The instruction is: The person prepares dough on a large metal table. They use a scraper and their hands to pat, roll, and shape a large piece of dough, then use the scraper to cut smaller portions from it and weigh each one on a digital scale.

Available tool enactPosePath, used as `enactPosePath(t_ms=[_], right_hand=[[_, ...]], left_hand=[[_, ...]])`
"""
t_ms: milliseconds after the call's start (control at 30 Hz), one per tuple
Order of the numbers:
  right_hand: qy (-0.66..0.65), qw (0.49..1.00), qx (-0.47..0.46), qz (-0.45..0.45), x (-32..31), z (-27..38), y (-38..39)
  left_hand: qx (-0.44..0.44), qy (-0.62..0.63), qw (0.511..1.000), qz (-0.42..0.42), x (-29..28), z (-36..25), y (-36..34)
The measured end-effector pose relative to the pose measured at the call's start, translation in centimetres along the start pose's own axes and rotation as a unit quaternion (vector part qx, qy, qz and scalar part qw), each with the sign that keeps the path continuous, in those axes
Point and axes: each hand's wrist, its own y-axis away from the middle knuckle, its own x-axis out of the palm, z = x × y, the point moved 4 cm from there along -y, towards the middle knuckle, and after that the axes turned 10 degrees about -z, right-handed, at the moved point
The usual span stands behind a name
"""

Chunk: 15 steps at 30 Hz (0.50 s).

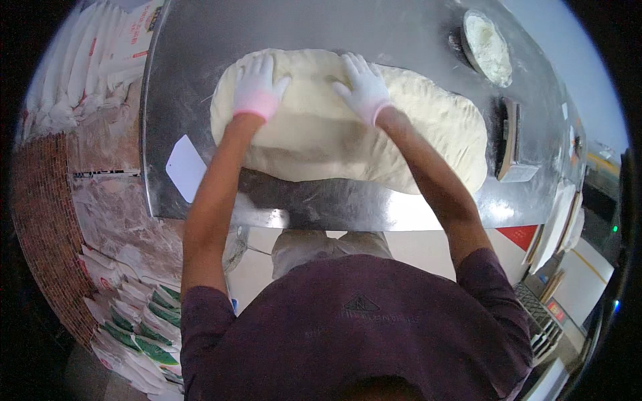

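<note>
A large, long slab of pale dough point(307, 144) lies across the metal table. My left hand point(257, 87), in a white glove with a pink cuff, presses flat on the dough's far left part, fingers stretched out. Gloved the same way, my right hand point(363, 87) rests near the dough's far edge, right of its middle, with its fingers spread and the thumb pointing inward. Neither hand holds anything. The dough is smoother on the left and more wrinkled toward its right end.
A white plastic scraper point(186, 167) lies on the steel table point(321, 207) at the left. A bowl of flour point(488, 50) stands at the far right, above a box-like object with a wooden-looking edge point(513, 140). Stacked sacks point(137, 321) fill the floor at left.
</note>
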Motion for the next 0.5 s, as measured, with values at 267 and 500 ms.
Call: enactPosePath(t_ms=[267, 500], right_hand=[[-0.036, 0.999, 0.002, 0.023, 1.2, 8.3, 11.7], [-0.075, 0.994, 0.014, -0.078, -4.4, 7.4, 17.2]], left_hand=[[0.080, 0.031, 0.993, -0.082, 1.8, -10.3, 14.9], [0.068, 0.022, 0.990, -0.123, -1.8, -12.9, 18.3]])
